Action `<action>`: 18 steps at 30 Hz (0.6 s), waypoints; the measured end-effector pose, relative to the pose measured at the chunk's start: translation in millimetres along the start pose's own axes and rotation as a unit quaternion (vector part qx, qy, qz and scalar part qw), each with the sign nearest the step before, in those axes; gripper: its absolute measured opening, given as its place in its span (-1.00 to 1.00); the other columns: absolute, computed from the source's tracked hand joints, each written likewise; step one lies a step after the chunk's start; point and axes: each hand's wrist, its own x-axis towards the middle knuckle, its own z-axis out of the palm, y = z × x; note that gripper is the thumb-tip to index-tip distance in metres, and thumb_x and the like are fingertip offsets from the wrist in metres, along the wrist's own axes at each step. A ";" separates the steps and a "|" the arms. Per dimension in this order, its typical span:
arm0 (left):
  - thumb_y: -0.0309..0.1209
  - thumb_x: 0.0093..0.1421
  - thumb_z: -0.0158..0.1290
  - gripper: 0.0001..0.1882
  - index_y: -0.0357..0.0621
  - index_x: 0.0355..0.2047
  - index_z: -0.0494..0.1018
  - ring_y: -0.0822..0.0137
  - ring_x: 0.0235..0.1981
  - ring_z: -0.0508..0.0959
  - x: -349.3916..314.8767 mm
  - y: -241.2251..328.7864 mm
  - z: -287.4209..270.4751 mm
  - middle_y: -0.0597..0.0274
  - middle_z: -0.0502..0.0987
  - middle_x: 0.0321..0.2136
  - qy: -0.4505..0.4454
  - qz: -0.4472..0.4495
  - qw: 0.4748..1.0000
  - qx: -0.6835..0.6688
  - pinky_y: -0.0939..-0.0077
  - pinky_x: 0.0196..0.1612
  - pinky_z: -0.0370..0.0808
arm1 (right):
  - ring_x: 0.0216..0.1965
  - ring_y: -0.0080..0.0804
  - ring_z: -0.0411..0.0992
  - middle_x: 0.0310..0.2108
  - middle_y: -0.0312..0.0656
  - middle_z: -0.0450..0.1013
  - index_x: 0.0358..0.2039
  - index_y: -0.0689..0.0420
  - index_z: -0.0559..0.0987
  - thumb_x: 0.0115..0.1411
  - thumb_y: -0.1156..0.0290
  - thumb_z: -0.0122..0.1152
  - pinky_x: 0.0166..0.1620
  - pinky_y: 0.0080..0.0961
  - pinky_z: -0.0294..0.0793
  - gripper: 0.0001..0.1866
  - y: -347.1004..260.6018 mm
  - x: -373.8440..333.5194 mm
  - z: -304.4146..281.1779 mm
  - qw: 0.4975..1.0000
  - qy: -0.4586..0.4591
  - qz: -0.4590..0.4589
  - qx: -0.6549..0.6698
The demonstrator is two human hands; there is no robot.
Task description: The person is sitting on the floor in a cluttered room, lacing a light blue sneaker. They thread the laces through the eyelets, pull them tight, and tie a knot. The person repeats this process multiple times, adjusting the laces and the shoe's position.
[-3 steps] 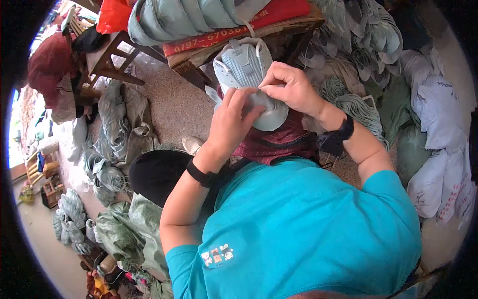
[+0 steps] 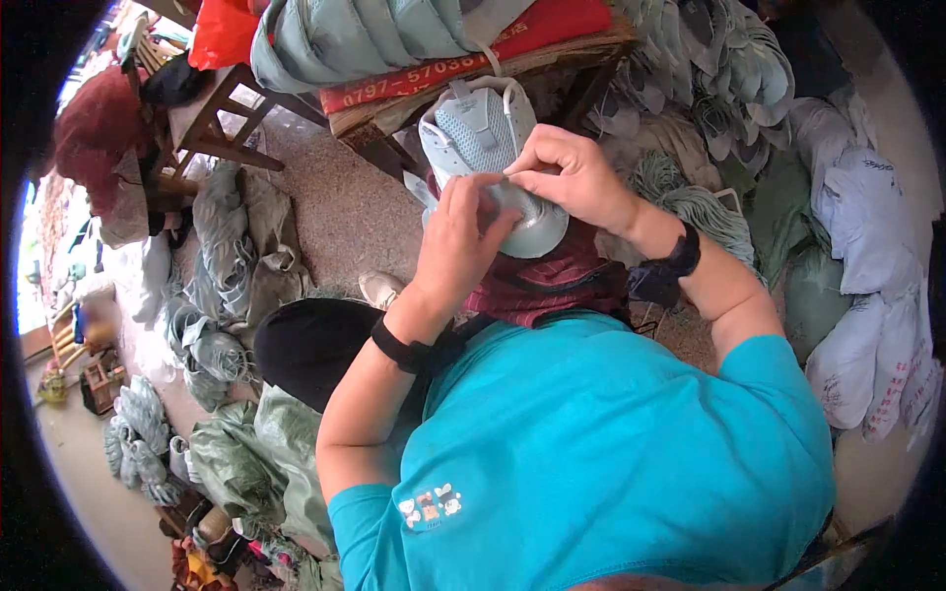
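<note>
A pale grey-blue shoe upper (image 2: 477, 126) with a mesh tongue and lace holes lies over my lap, its rounded toe toward me. My left hand (image 2: 455, 234) grips its left side, thumb and fingers curled over the toe area. From the right, my right hand (image 2: 574, 179) pinches thumb and forefinger together just above the upper, close to the left fingertips. Whatever sits in that pinch is too small to make out. Beneath the upper shows dark red cloth (image 2: 552, 289) across my lap.
Ahead stands a wooden bench (image 2: 394, 116) with a red covering and a row of stacked shoe uppers (image 2: 360, 39). More bundled uppers (image 2: 724, 74) hang at the far right, above white sacks (image 2: 867, 222). Green sacks (image 2: 236, 453) and grey bundles (image 2: 222, 222) lie at the left.
</note>
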 end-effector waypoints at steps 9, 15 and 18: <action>-0.37 0.00 0.33 -0.52 -0.19 -0.10 0.39 0.21 -0.48 0.45 5.8 10.4 -4.4 0.18 0.41 -0.47 0.002 -0.057 0.998 0.004 0.31 -0.39 0.45 | -0.29 -0.35 0.48 -0.37 -0.18 0.43 -0.36 0.20 0.54 0.11 0.47 0.31 -0.19 -0.44 0.48 -0.88 -0.5 -7.4 -4.8 0.994 0.060 0.037 -0.078; -0.38 -0.01 0.34 -0.52 -0.19 -0.11 0.40 0.23 -0.50 0.41 2.8 5.0 0.3 0.19 0.38 -0.50 0.004 -0.066 0.998 -0.013 0.32 -0.42 0.41 | -0.35 -0.51 0.44 -0.39 -0.25 0.37 -0.31 0.21 0.52 0.15 0.55 0.26 -0.29 -0.54 0.43 -0.90 -2.6 0.2 -0.1 0.990 -0.018 -0.040 -0.133; -0.37 0.01 0.32 -0.55 -0.17 -0.11 0.42 0.22 -0.51 0.41 1.2 2.0 0.6 0.18 0.39 -0.48 0.014 -0.038 0.999 -0.012 0.32 -0.41 0.41 | -0.33 -0.40 0.47 -0.37 -0.20 0.41 -0.30 0.17 0.55 0.15 0.48 0.25 -0.27 -0.47 0.45 -0.89 -10.1 4.9 -7.7 0.987 -0.045 -0.037 -0.153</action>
